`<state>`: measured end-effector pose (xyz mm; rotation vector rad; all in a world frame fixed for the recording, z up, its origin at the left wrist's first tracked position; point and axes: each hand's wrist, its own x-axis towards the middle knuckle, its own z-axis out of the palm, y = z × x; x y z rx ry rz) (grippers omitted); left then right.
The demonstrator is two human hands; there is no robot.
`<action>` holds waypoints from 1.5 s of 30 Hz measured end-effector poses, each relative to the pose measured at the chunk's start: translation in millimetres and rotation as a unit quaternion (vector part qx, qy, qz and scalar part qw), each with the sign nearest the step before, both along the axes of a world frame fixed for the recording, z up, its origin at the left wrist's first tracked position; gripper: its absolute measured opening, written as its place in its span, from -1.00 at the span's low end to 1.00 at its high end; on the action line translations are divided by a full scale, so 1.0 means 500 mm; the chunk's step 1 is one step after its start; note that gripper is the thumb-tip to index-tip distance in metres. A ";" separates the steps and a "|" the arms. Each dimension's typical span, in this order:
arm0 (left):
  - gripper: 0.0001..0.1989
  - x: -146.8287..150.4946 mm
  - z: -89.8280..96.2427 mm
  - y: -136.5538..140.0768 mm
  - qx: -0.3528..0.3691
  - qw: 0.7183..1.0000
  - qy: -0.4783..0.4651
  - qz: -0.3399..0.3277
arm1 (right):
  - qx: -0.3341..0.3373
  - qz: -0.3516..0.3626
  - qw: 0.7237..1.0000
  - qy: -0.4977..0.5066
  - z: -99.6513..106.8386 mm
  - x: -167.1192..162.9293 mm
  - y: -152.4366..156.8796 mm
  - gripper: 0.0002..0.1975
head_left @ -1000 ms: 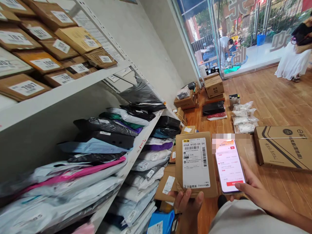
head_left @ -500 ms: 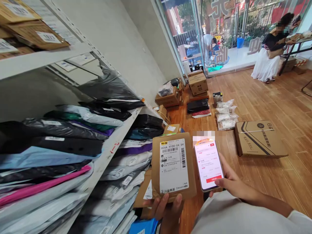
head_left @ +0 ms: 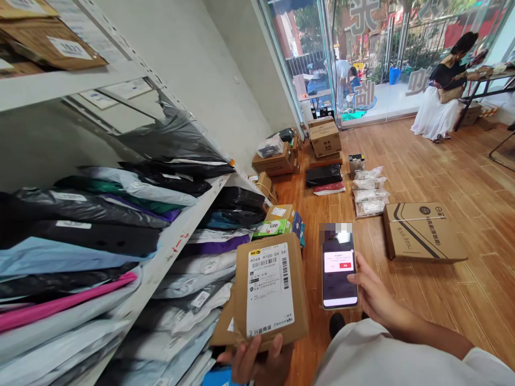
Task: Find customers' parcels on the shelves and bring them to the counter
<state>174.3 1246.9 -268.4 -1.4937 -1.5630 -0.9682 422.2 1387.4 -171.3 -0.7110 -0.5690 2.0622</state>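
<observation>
Bagged parcels [head_left: 80, 244] crowd the edge of a white shelf [head_left: 177, 241] at left, where a knock from the box or an elbow might send the loose, slippery stack sliding. Beside them, a left hand [head_left: 257, 359], its fingers half curled over the lower edge, holds up a labelled cardboard parcel [head_left: 271, 292]; with its top edge ungripped, it could tip and fall should those fingers slacken. Whether it touches the brown carton [head_left: 223, 327] behind it cannot be told. Farther right, a right hand [head_left: 374, 292], fingers wrapped about the back and thumb against the side, grips a lit phone [head_left: 340, 273]; a stray thumb could press the wrong choice in its pop-up, and a loose hold could drop it. Beneath runs a wood-plank floor [head_left: 426, 300], a hard landing for either. Around it, left to right: a pale bare wall [head_left: 233, 69], boxes [head_left: 324, 136] near a glass front [head_left: 382, 102] bearing large characters, white packets [head_left: 370, 193] in a row, a big flat carton [head_left: 422, 233], and a seated person [head_left: 438, 102] at a table [head_left: 499, 80].
</observation>
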 end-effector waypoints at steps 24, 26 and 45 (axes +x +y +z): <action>-0.57 0.046 0.062 0.020 0.026 0.995 0.092 0.008 | 0.119 0.002 0.989 -0.089 -0.010 -0.018 0.039 -0.67; -0.58 0.038 0.058 0.018 0.022 0.995 0.096 0.002 | 0.113 -0.003 0.990 -0.087 -0.009 -0.019 0.039 -0.72; -0.33 0.015 0.033 0.010 -0.052 0.992 0.119 -0.005 | 0.138 0.027 0.987 -0.083 -0.018 -0.019 0.044 -0.49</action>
